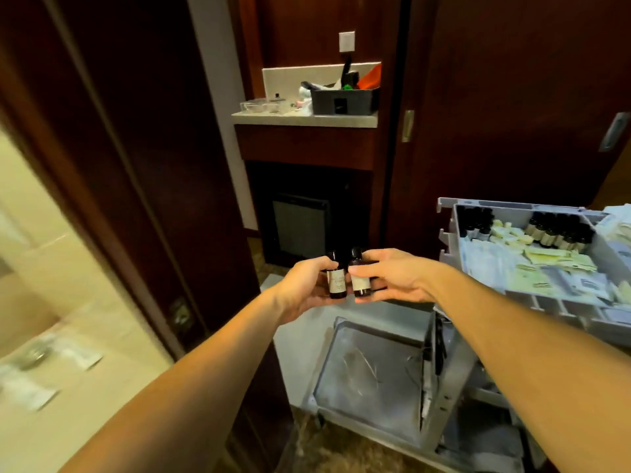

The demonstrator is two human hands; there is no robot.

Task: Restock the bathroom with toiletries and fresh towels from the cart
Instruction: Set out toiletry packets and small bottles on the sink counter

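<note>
Presently: left hand grips left bottle | right hand grips right bottle, touching | cart tray edge near right | labels pale, unreadable

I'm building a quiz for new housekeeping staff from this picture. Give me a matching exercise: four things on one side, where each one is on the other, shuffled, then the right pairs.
Things
1. Left bottle
2. Right bottle
3. Dark caddy
4. Rows of dark bottles

Places
A. On the stone counter under the wall switch
B. In the grey cart tray
C. Held in the left hand
D. Pinched by the right hand

Pairs: 1-C, 2-D, 3-A, 4-B
</note>
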